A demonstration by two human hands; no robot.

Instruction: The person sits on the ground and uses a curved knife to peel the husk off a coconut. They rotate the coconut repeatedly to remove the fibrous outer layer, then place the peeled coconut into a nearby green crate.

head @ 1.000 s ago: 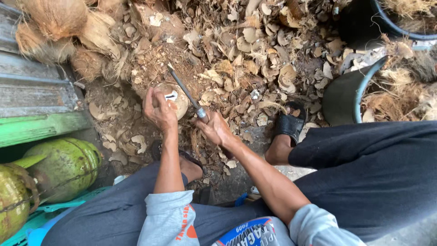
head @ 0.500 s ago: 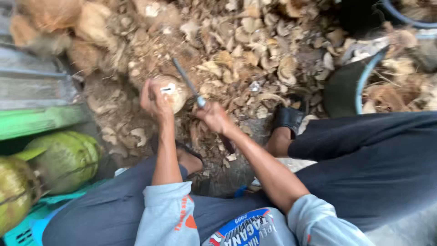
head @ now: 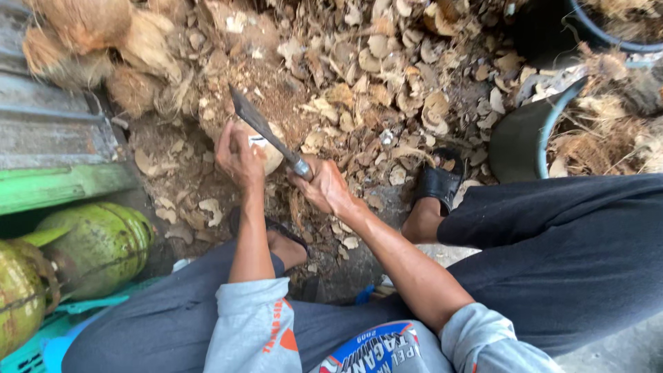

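My left hand (head: pixel 238 157) grips a pale, husked coconut (head: pixel 268 150) low over the ground, with a small white nick showing on its top. A long dark knife (head: pixel 261 128) is held in my right hand (head: pixel 324 186) by its handle. The blade slants up and to the left, lying across the top of the coconut. Both hands are close together in the middle of the view, above my knees in dark trousers.
Brown shell chips and husk scraps (head: pixel 387 69) cover the ground ahead. Hairy coconuts (head: pixel 83 34) lie at the top left. Green gas cylinders (head: pixel 83 249) stand at the left, a dark tub (head: pixel 532 138) of husk at the right. My sandalled foot (head: pixel 436 186) rests beside it.
The knife blade has stayed across the coconut, shifting slightly as my right hand works it. The left hand keeps its grip. The camera has wobbled a little.
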